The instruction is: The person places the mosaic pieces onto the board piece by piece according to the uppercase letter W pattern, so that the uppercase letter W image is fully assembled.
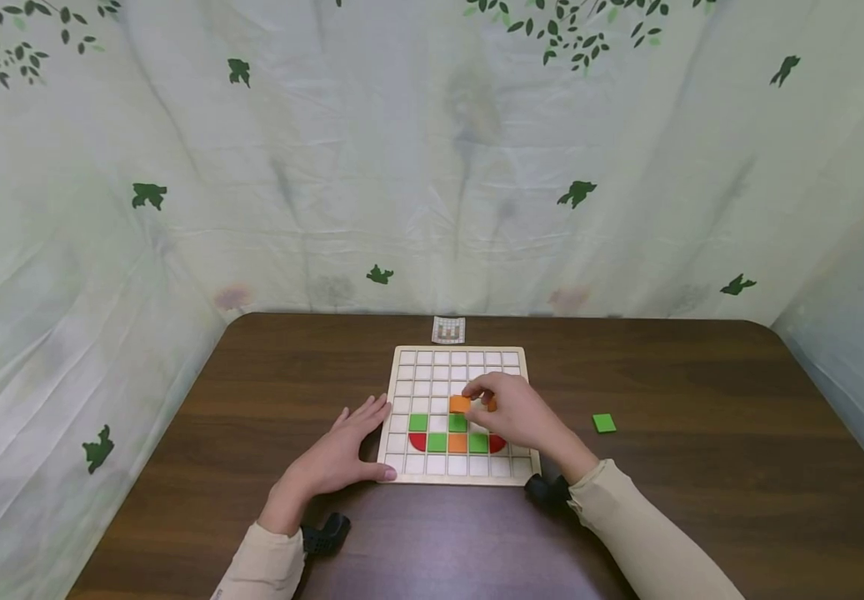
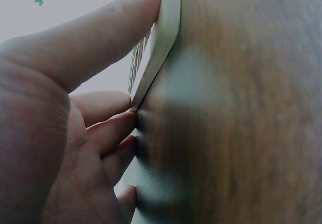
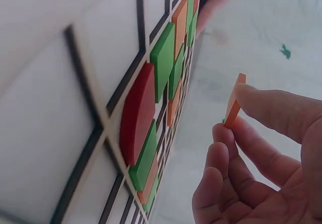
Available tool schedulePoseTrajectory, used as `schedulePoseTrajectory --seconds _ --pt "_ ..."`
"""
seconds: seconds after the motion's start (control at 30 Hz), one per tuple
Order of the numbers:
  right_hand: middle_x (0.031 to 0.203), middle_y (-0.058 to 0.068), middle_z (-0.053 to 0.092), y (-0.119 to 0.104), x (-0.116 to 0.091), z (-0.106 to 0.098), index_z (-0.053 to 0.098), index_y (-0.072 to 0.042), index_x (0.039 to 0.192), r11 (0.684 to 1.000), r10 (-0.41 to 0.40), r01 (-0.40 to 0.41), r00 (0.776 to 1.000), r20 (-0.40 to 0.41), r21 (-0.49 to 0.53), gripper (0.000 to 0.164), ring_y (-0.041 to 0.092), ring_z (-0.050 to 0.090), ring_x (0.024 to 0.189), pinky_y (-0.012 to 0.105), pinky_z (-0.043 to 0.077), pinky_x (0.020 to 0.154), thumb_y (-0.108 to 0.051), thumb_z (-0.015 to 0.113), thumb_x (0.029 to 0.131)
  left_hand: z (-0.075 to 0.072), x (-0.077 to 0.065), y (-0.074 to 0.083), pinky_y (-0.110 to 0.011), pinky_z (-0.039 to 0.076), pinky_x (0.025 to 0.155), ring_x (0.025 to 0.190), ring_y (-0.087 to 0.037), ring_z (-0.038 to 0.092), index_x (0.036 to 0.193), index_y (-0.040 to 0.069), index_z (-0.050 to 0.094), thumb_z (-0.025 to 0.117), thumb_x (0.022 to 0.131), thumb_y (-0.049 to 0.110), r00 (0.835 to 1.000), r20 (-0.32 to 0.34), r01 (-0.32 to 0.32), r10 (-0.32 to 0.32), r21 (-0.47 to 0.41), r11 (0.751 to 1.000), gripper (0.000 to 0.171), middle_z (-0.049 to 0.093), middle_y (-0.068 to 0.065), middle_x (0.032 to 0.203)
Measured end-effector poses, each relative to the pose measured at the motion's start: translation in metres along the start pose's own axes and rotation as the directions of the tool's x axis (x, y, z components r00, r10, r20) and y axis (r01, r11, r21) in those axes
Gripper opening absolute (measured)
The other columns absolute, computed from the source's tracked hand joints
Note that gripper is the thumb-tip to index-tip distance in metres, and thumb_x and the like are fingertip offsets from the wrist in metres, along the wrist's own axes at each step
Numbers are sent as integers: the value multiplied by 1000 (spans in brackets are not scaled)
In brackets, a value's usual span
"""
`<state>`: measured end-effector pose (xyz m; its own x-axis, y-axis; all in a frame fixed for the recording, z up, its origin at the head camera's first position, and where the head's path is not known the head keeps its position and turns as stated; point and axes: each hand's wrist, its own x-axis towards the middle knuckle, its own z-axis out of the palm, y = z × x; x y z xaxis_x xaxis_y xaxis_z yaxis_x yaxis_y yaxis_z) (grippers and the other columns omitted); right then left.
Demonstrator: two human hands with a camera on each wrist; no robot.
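Note:
My right hand [image 1: 510, 408] is over the right half of a white grid board [image 1: 400, 357]. Between its thumb and fingertips it pinches an orange square tile [image 3: 235, 100], tilted and held off the grid. Below that hand, green tiles [image 1: 437, 442], orange tiles [image 1: 457, 442] and rounded red tiles [image 1: 417, 442] lie in the near rows; the hand covers part of this pattern. Straight fingers of my left hand [image 1: 342, 450] touch the board's left edge, with the thumb at the near left corner. The left wrist view shows those fingertips against the board's side [image 2: 158, 58].
A loose green square tile [image 1: 604, 423] lies on the brown table [image 1: 701, 467] to the right of the board. Behind the board is a small card [image 1: 448, 330] with a printed grid pattern. A pale curtain [image 1: 432, 167] with leaf prints hangs behind the table.

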<state>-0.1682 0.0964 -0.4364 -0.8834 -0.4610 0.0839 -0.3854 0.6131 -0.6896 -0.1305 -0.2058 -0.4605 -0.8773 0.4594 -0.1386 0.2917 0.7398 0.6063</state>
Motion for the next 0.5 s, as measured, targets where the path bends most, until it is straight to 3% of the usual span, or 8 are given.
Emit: schedulePoseTrajectory --seconds 0.5 --pt "94 -3 71 -5 27 18 76 -9 106 1000 3 -2 1000 31 -18 20 10 61 80 28 52 73 -14 77 86 0 2 0 -58 6 122 153 -33 15 156 2 33 84 81 41 1000 11 6 -7 8 1000 99 23 -11 165"
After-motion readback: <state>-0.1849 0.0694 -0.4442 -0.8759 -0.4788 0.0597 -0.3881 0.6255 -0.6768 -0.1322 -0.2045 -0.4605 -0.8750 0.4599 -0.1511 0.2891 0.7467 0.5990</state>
